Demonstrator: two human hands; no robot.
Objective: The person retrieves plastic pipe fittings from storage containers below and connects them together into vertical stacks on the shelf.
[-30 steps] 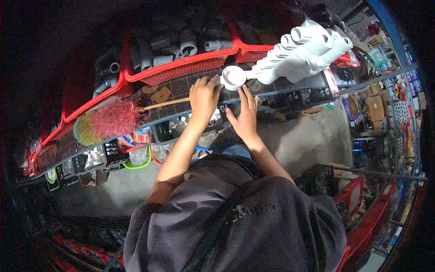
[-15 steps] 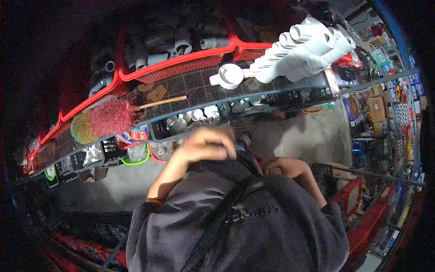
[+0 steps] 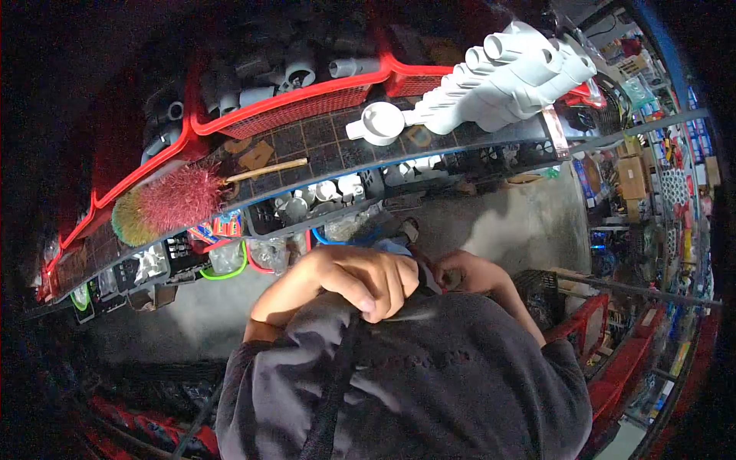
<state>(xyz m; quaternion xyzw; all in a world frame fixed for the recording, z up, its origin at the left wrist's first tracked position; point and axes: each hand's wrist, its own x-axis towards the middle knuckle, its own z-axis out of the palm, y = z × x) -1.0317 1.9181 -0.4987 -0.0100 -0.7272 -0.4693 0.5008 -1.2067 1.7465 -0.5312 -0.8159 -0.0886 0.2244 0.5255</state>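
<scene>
My left hand (image 3: pixel 366 277) is closed at the front of my dark shirt (image 3: pixel 452 368), thumb and fingers pressed together at the upper end of a black strap (image 3: pixel 330 402). The strap runs down across the shirt to the lower left of the view. Beside it, my right hand (image 3: pixel 474 272) is curled near the far edge of the shirt. Whatever its fingers hold is hidden. A bit of blue cloth (image 3: pixel 392 247) shows just past my left hand.
On the shelf ahead lie a pink and green feather duster (image 3: pixel 180 201), stacked white pipe fittings (image 3: pixel 502 84) and red baskets (image 3: pixel 287 105) of fittings. Bins of white parts (image 3: pixel 326 192) sit below. Stocked shelves (image 3: pixel 678 184) stand at right, a red crate (image 3: pixel 594 330) lower right.
My left hand has come down onto the shirt and closed at the strap. The strap has shifted left across the shirt. My right hand stays nearly in place.
</scene>
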